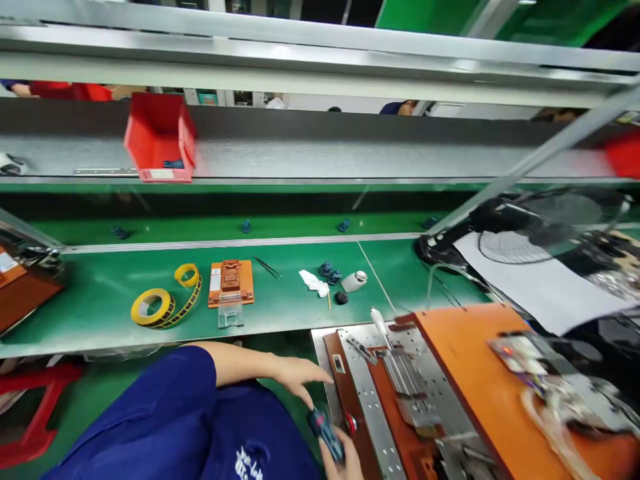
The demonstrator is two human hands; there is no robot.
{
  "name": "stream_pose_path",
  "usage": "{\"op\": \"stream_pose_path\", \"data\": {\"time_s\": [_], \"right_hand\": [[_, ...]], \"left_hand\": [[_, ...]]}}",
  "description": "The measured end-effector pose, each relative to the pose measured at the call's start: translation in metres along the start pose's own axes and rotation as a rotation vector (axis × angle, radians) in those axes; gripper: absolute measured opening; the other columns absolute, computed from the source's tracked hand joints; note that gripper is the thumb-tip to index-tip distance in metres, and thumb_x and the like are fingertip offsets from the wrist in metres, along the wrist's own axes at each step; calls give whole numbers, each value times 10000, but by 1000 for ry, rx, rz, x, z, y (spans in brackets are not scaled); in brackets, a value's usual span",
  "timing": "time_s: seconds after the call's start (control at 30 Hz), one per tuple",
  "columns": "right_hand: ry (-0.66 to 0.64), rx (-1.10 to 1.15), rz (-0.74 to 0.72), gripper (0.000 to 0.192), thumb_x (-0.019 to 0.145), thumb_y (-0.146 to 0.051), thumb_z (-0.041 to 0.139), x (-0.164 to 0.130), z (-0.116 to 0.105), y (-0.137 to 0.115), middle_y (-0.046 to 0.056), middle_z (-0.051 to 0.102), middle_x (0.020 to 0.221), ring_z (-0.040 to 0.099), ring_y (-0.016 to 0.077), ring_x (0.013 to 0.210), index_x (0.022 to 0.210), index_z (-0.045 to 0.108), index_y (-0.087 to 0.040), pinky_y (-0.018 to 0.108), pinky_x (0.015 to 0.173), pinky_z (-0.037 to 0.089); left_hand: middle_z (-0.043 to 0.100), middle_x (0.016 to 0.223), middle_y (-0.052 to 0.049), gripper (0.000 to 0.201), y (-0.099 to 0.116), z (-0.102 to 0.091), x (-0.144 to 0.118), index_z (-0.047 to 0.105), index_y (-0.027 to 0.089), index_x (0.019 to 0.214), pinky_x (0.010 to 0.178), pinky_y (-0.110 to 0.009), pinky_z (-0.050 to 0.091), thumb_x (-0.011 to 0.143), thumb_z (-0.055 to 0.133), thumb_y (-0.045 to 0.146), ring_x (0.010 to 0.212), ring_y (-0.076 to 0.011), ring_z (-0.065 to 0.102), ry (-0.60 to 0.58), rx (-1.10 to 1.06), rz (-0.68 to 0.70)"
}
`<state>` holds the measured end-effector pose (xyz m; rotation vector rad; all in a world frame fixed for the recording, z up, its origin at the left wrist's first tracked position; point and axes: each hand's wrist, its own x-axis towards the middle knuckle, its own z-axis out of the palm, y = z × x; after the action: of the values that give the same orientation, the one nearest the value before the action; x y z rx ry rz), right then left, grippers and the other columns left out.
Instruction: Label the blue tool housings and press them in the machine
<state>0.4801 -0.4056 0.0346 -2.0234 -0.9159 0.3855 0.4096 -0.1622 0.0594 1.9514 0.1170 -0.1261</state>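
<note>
At the bottom centre, my right hand (347,461) grips a small dark blue plastic device (326,432) with a dark, partly red-marked end, the thumb and fingers around its lower part. My left hand (301,377) is just above it, fingers apart and stretched toward the machine; one fingertip comes close to the device's upper end, and I cannot tell whether it touches. Beside both hands stands the metal and brown fixture machine (367,407), with a red button (351,424) on its near side and a white-handled lever clamp (381,325) on top.
On the green bench lie yellow tape (154,308), an orange fixture block (231,283), tweezers (267,267), white tissue (314,283), a white bottle (354,281) and dark blue parts (330,273). A red bin (161,140) sits on the shelf; a fan (530,223) stands right.
</note>
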Motion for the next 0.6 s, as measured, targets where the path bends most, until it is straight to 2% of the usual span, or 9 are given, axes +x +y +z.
{"op": "stream_pose_path", "data": {"time_s": [0.07, 0.1, 0.13, 0.2, 0.3, 0.33, 0.4, 0.5, 0.6], "right_hand": [[-108, -51, -144, 305, 938, -447, 560, 38, 22, -29, 92, 654, 1099, 672, 267, 1010, 1116, 656, -219, 400, 849, 585], [-163, -79, -214, 293, 944, -422, 539, 62, 35, -46, 100, 646, 1109, 674, 273, 1021, 1134, 653, -229, 395, 845, 589], [-222, -108, -269, 289, 955, -378, 517, 85, 47, -64, 107, 633, 1135, 676, 268, 1029, 1174, 639, -235, 386, 839, 592], [-300, -126, -343, 269, 955, -327, 510, 129, 75, -102, 103, 626, 1138, 678, 255, 1021, 1181, 629, -242, 381, 845, 594], [-355, -99, -383, 319, 959, -313, 508, 175, 117, -148, 117, 595, 1208, 667, 247, 1064, 1261, 580, -239, 403, 917, 577], [-341, -90, -371, 370, 962, -324, 507, 185, 130, -159, 134, 573, 1256, 661, 248, 1082, 1319, 539, -231, 413, 932, 571], [-307, -90, -340, 446, 965, -359, 509, 198, 153, -172, 163, 549, 1307, 661, 254, 1089, 1384, 480, -208, 425, 927, 572], [-371, -116, -320, 344, 970, -387, 503, 207, 179, -173, 136, 659, 1133, 699, 245, 981, 1243, 583, -193, 391, 851, 594], [-492, -128, -311, 261, 974, -379, 493, 203, 195, -163, 89, 718, 958, 729, 220, 864, 1095, 649, -208, 326, 770, 608]], "left_hand": [[746, 1110, -81, 585, -6, -27, -22, 660, 217, 1232, 803, -324, 532, 725, 797, 474, 989, -285, 707, -107, 71, 97], [740, 1114, -102, 574, -9, -44, -31, 636, 201, 1258, 802, -341, 530, 776, 748, 492, 990, -297, 705, -114, 117, 117], [738, 1110, -118, 562, -13, -63, -40, 624, 187, 1265, 800, -353, 529, 804, 720, 493, 988, -306, 704, -90, 153, 116], [742, 1089, -117, 551, -24, -100, -57, 640, 188, 1232, 797, -353, 530, 767, 768, 453, 979, -309, 706, 27, 155, 72], [768, 1010, -52, 532, -51, -156, -83, 716, 235, 1099, 789, -311, 540, 605, 894, 319, 934, -273, 718, 295, 47, -39], [770, 1010, -38, 509, -65, -176, -91, 727, 243, 1067, 808, -306, 542, 589, 898, 276, 941, -262, 717, 412, 16, -94], [753, 1105, -57, 461, -98, -223, -109, 708, 228, 1109, 889, -332, 534, 667, 842, 231, 1020, -259, 698, 671, -5, -233], [680, 1265, -121, 442, -162, -305, -134, 607, 174, 1259, 1014, -404, 484, 829, 700, 219, 1161, -265, 637, 1059, 6, -492], [688, 1195, -115, 417, -228, -378, -154, 579, 141, 1259, 988, -463, 502, 879, 677, 280, 1086, -248, 663, 1305, -4, -723]]}}
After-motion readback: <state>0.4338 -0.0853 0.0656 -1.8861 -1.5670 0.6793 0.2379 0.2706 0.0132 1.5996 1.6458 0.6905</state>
